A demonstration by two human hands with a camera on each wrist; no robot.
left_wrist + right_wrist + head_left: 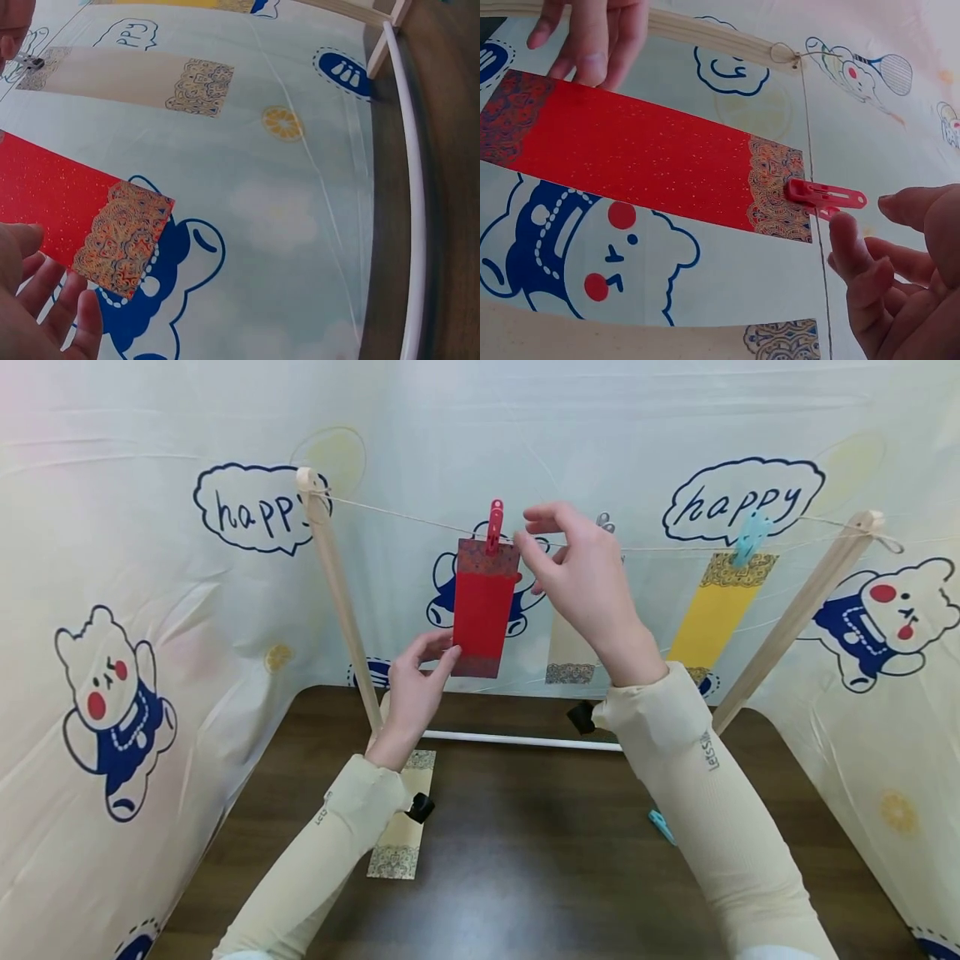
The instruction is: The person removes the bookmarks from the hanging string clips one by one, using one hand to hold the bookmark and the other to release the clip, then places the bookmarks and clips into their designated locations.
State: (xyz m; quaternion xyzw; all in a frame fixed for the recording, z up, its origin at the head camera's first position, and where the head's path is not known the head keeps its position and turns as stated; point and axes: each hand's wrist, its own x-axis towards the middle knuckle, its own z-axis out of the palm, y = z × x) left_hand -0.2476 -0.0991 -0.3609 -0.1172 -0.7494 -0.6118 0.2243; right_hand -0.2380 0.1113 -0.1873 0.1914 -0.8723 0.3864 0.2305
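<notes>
Red card [476,618] pegged on string [397,514]; left hand [416,685] loose at its edge, right hand [588,581] released beside red peg [495,527]. Hanging beige card [570,647], yellow card [716,618] done; spare card [393,862] left on bench [525,852].

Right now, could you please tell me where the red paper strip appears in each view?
Head: the red paper strip is near centre.
Left wrist: at the left edge, cut off.
Right wrist: from left edge past centre.
Shared landmark: the beige paper strip hanging beside it.
</notes>
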